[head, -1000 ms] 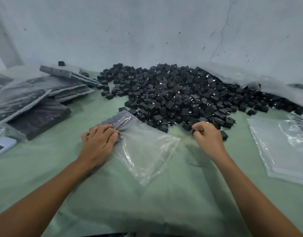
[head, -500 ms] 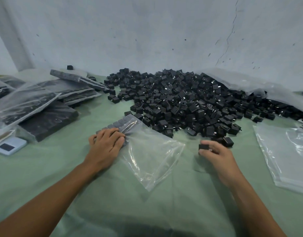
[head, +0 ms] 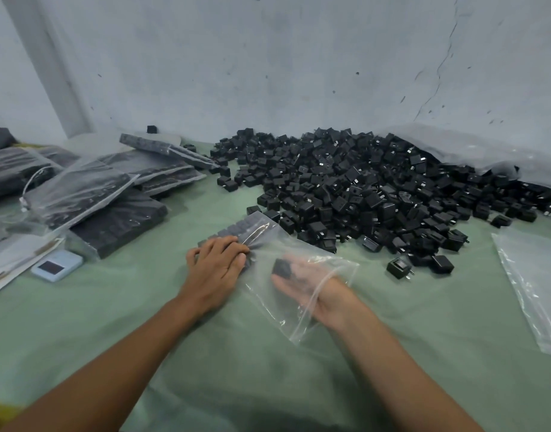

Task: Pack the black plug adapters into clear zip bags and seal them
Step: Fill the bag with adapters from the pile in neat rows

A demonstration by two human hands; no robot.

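1. Since half a second ago my right hand (head: 311,289) has gone from the cloth (head: 143,307) into the open zip bag (head: 302,247), fingertips pinching one black adapter (head: 282,267).
2. Meanwhile my left hand (head: 216,269) lies flat, fingers together, pressing the packed row (head: 240,227) at the bag's far end.
3. Just beyond sits the loose pile (head: 361,194).

The right hand (head: 302,285) has left the pile (head: 361,194), carrying one adapter (head: 282,267). It now reaches inside the zip bag (head: 296,246).
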